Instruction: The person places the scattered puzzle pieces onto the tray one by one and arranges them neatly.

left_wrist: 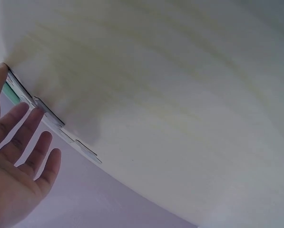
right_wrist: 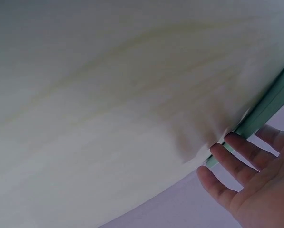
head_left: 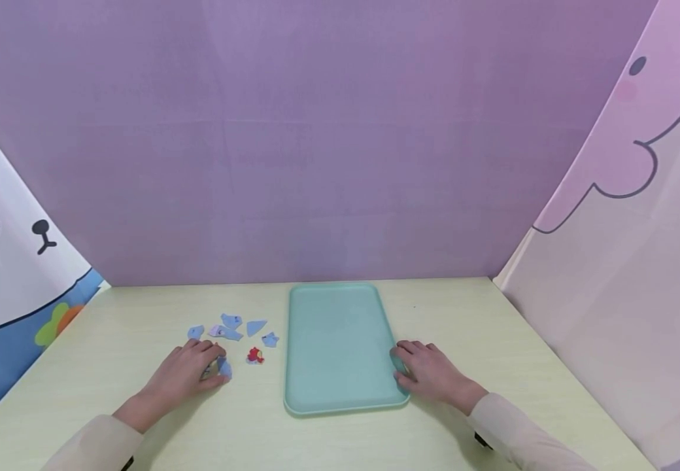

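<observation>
My left hand (head_left: 184, 373) is at the left of the table, its fingers and thumb spread about flat puzzle pieces (head_left: 224, 367), blue and yellowish, partly hidden under it. In the left wrist view, fingertips of the left hand (left_wrist: 18, 156) reach thin pieces (left_wrist: 49, 111) lying on the table. A small red and yellow piece (head_left: 255, 355) lies just right of this hand. My right hand (head_left: 428, 371) rests at the right rim of a mint-green tray (head_left: 342, 347). Seen from the right wrist, the fingers of the right hand (right_wrist: 256, 175) are extended beside the tray's side (right_wrist: 265, 107).
Several light-blue pieces lie behind the left hand, among them a triangular piece (head_left: 255, 327) and a jagged piece (head_left: 270, 339). The pale table (head_left: 340, 438) ends at a purple backdrop (head_left: 340, 144). Printed cloth panels (head_left: 622, 261) stand at both sides.
</observation>
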`<state>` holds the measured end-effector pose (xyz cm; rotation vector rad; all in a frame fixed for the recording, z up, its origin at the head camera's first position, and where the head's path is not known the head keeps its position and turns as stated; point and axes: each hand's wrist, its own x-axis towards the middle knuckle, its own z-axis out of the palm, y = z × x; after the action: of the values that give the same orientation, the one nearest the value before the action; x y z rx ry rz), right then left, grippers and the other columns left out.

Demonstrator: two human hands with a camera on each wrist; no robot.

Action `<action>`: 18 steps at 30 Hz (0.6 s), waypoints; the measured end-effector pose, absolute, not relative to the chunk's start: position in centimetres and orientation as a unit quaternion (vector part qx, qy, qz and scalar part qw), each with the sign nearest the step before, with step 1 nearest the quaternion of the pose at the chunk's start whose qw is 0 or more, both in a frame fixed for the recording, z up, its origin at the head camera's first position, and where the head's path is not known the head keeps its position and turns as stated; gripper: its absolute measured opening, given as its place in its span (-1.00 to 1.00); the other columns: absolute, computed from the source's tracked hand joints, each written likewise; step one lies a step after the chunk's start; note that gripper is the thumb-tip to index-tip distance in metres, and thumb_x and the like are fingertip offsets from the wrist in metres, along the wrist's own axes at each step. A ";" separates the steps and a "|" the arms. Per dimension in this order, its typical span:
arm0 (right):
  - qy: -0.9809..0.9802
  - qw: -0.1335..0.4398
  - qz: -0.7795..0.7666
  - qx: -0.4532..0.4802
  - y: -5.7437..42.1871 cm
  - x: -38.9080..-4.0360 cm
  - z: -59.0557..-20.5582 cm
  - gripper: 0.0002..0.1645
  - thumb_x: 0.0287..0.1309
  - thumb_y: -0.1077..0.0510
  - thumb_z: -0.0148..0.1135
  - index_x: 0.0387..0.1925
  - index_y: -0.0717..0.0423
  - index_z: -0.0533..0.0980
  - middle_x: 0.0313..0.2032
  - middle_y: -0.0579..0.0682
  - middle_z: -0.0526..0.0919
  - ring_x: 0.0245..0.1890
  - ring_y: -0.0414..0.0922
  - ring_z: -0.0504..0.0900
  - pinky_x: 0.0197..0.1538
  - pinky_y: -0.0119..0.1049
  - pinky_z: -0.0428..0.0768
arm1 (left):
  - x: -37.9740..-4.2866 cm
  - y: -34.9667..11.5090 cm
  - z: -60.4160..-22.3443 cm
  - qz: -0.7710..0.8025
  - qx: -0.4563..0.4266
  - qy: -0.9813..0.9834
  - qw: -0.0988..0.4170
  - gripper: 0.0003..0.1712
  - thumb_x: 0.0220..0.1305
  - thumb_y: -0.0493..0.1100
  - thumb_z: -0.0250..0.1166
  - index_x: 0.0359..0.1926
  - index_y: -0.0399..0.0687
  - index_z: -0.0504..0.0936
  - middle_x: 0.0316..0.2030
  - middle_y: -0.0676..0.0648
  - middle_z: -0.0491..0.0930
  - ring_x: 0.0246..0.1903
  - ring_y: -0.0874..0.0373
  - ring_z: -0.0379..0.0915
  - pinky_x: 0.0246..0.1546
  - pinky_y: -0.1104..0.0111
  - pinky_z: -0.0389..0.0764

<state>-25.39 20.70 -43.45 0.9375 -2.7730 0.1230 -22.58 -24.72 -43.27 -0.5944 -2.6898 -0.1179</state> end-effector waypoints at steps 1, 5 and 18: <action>-0.942 0.103 0.042 0.317 20.7 -25.4 -43.5 -0.51 0.11 -0.04 0.14 0.03 0.14 0.45 0.02 0.11 0.50 0.02 0.06 0.48 -0.08 0.06 0.48 | -22.6 -24.7 -43.3 -0.041 -0.212 -0.957 0.192 -0.56 -0.14 0.12 0.42 -0.26 -0.02 0.61 -0.29 0.00 0.60 -0.29 0.09 0.43 -0.42 0.19 0.50; -0.945 0.091 0.045 0.310 20.8 -25.4 -43.6 -0.49 0.13 -0.05 0.11 0.06 0.13 0.43 0.05 0.11 0.49 0.05 0.06 0.47 -0.05 0.08 0.47 | -22.7 -24.7 -43.3 -0.042 -0.210 -0.958 0.191 -0.56 -0.15 0.12 0.42 -0.26 -0.02 0.62 -0.31 0.01 0.60 -0.29 0.10 0.42 -0.41 0.20 0.50; -0.948 0.083 0.044 0.305 20.7 -25.4 -43.6 -0.48 0.14 -0.06 0.11 0.06 0.14 0.43 0.06 0.12 0.48 0.06 0.08 0.46 -0.07 0.09 0.48 | -23.4 -24.0 -42.5 -0.056 -0.222 -0.949 0.216 -0.54 -0.17 0.11 0.44 -0.26 -0.06 0.63 -0.23 -0.10 0.63 -0.22 -0.06 0.48 -0.37 0.09 0.54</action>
<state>-25.40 20.74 -43.57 0.9094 -2.8296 0.1327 -23.36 -24.04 -42.54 -0.6147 -2.6317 -0.1539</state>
